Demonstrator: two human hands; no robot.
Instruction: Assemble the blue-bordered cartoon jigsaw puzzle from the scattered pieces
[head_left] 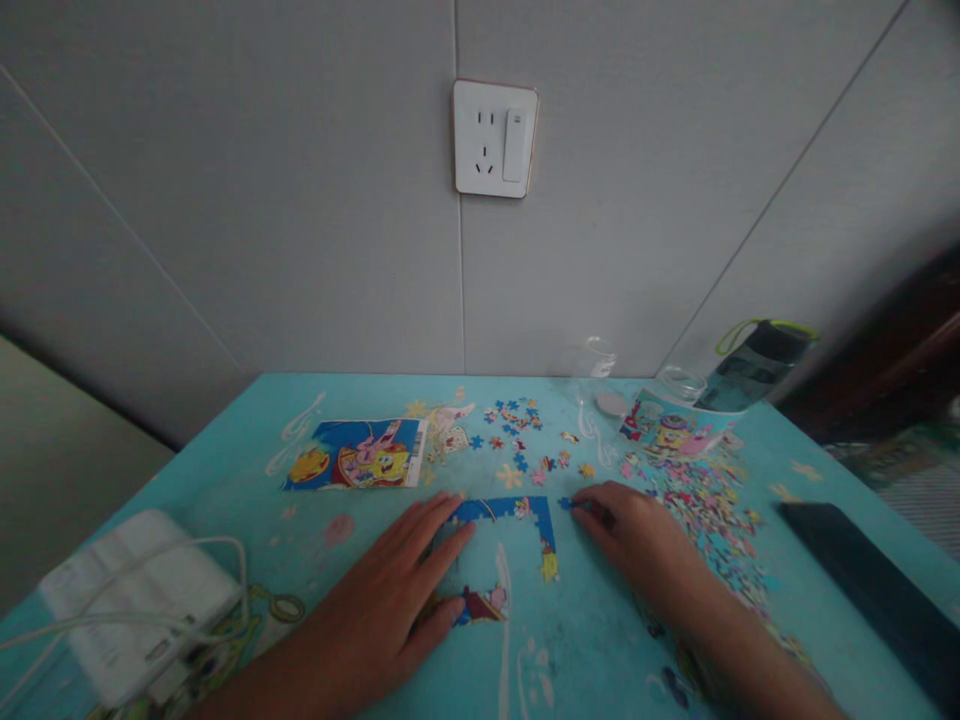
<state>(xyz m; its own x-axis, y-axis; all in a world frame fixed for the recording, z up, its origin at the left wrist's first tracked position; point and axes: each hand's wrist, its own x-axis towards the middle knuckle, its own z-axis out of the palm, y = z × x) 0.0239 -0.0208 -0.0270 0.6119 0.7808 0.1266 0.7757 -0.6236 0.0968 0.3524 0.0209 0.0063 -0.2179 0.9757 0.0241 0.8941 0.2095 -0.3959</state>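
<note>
My left hand [409,580] lies flat with fingers spread, its fingertips on the left end of a partly joined jigsaw puzzle [541,515]. The joined strip is blue along the top and turns down at the right to a yellow end. By my left thumb lies a small joined patch [484,605] in brown and pink. My right hand [626,520] pinches a small blue puzzle piece [565,504] just right of the strip's corner, with a narrow gap between them. A printed reference picture [356,454] with cartoon figures lies behind my left hand.
Loose pieces [517,415] lie behind the strip, and a larger pile [720,510] spreads past my right forearm. Clear jars [598,358], a cartoon-printed sheet [679,428] and a bottle [757,365] stand at the back right. A dark flat object [862,590] lies right; a white cabled box [142,600] left.
</note>
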